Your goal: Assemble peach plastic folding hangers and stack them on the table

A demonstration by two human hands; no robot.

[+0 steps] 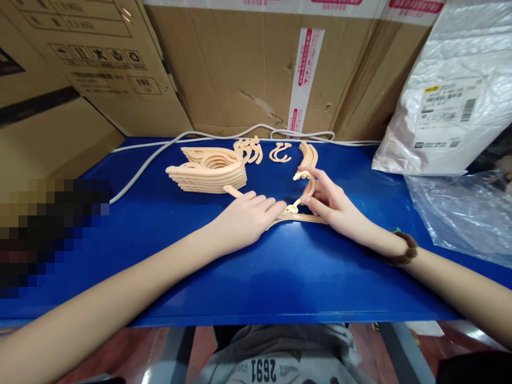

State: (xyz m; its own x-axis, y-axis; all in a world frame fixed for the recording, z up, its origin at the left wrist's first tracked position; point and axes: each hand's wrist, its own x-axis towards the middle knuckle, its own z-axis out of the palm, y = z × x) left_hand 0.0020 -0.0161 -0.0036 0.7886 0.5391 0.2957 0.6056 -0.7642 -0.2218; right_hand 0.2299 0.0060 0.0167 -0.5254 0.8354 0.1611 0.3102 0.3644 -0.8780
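My left hand (252,216) is closed over a beige plastic hanger arm (306,217), near the middle of the blue table. One end of a beige piece (232,191) sticks out beyond its knuckles. My right hand (332,200) pinches a curved beige hanger hook (311,184) between thumb and fingers. The hook's lower end meets the hanger arm beside my left fingertips; whether it is seated there I cannot tell. Just behind my left hand lies a stack of folded beige hanger parts (212,184).
Loose hooks (254,151), two more hooks (280,153) and curved arm pieces (309,156) lie at the back of the blue table (280,282). A white cable (150,168) runs along the cardboard boxes (240,69). At right stand a white parcel bag (444,106) and clear plastic (460,213).
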